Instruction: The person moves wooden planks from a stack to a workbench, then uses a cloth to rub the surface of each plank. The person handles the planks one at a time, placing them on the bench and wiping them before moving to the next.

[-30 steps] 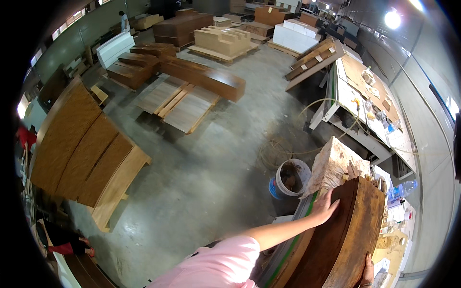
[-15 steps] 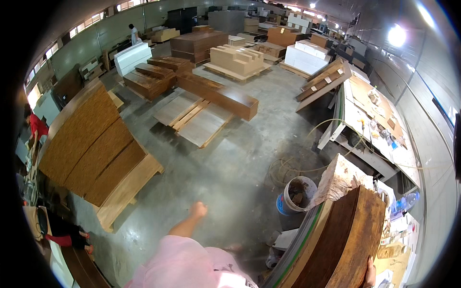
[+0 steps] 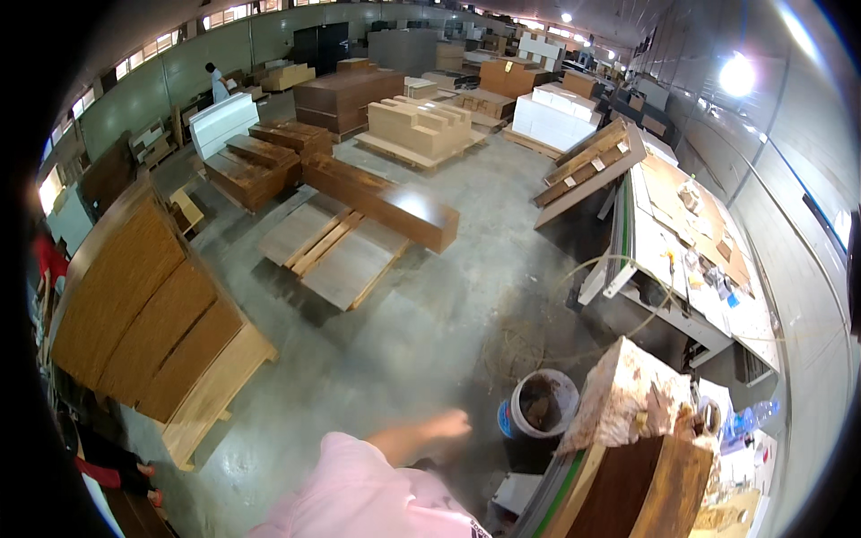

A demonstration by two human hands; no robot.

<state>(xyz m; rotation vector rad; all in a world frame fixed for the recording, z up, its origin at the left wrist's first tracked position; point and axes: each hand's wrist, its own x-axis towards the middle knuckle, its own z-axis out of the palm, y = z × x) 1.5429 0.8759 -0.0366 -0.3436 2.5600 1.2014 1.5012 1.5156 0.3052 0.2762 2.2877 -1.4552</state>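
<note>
My left hand [image 3: 450,424], at the end of an arm in a pink sleeve, hangs over the grey floor at the lower middle. Its fingers look loosely curled, slightly blurred, with nothing seen in them. Nearest to it stands a white bucket [image 3: 544,403] with brown material inside. Right of the bucket is a stack of dark brown wooden boards [image 3: 628,489] on the bench. A pale, brown-stained block or wrapped bundle [image 3: 619,399] sits at the boards' far end. My right hand is not visible.
A long brown beam [image 3: 381,199] lies across a pallet of grey panels [image 3: 359,269] ahead. Tall brown boards [image 3: 134,305] stand on a pallet at left. A littered worktable [image 3: 695,242] runs along the right wall. A hose [image 3: 560,291] trails near the bucket. Other people are at left.
My left hand has swung right towards the bucket. The bucket and boards appear lower in view, and pallets ahead have shifted left. My right hand, earlier on the boards' right edge, has left the picture.
</note>
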